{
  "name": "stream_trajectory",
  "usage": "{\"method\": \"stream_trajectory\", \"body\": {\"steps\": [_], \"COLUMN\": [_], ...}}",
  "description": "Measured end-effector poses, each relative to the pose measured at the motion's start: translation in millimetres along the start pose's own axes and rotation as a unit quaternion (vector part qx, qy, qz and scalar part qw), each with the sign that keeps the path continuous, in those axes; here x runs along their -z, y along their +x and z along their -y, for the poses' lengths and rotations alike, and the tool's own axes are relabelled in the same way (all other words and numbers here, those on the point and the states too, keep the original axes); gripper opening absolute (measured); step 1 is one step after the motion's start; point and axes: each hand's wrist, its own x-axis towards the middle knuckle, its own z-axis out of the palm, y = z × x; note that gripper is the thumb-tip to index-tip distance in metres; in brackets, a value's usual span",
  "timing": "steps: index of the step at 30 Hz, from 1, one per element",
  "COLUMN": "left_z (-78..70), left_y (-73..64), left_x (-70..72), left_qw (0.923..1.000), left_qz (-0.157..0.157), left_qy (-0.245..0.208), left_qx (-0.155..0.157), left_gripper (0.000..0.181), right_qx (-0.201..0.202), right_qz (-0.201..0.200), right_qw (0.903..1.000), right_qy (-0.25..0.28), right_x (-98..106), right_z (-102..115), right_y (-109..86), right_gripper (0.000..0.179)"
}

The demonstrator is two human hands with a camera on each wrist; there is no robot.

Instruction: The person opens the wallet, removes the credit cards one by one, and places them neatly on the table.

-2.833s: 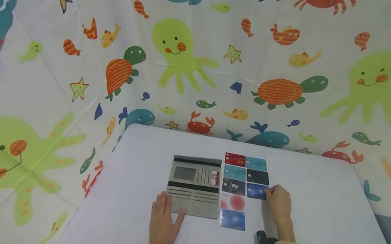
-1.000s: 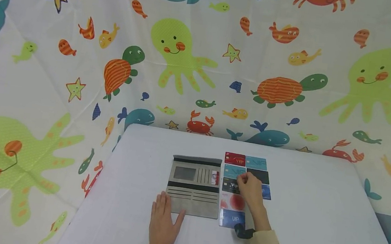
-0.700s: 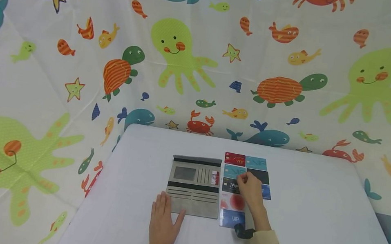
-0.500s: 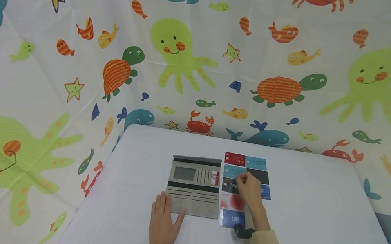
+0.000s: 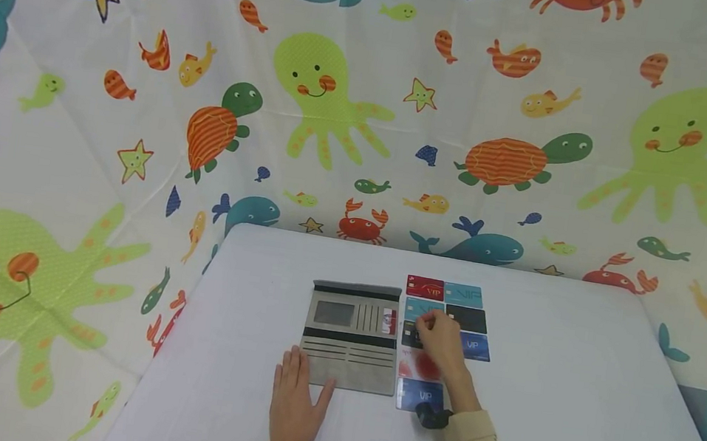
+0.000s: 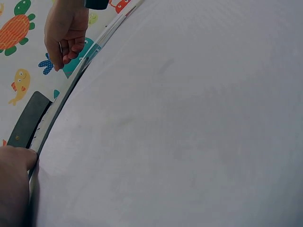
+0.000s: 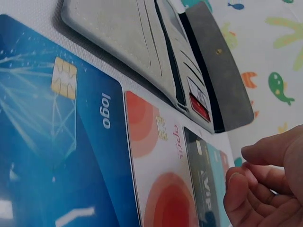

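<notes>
A grey wallet (image 5: 348, 366) lies unfolded on the white table, with a red-and-white card (image 5: 388, 321) showing in a slot. My left hand (image 5: 295, 410) rests with straight fingers on its lower left edge. Two columns of cards lie right of the wallet, among them a blue VIP card (image 5: 419, 394), a pink-and-white card (image 7: 173, 198) and another blue VIP card (image 5: 476, 346). Over the left column hovers my right hand (image 5: 443, 340), partly hiding the black Vip card (image 7: 203, 189). Its fingers are loosely curled, and the right wrist view shows nothing between thumb and fingertips.
Farther back are a red VIP card (image 5: 425, 287), two teal cards, one a teal VIP card (image 5: 463, 294), and a black card (image 5: 466, 319). A patterned sea-animal cloth (image 5: 342, 204) hangs behind the table (image 5: 571, 398). A black strap (image 5: 432, 416) circles my right wrist.
My right hand has left the right-hand blue VIP card and moved left over the black Vip card. That blue card now lies slightly farther right. The left hand stays in place.
</notes>
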Motion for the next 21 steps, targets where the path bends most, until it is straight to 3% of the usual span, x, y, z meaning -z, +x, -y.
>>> {"method": "stream_trajectory", "body": {"steps": [11, 21], "left_z": [-0.1, -0.6], "left_y": [1.0, 0.4], "left_x": [1.1, 2.7], "left_qw": [1.0, 1.0], "left_qz": [0.0, 0.002], "left_qy": [0.004, 0.003], "left_qx": [0.001, 0.001], "left_gripper": [0.084, 0.083], "right_qx": [0.007, 0.008], "right_qz": [0.019, 0.06], "right_qw": [0.9997, 0.9981], "right_qy": [-0.015, -0.005], "right_x": [-8, -18], "right_z": [13, 19], "right_y": [5.5, 10.6], "right_gripper": [0.019, 0.02]}}
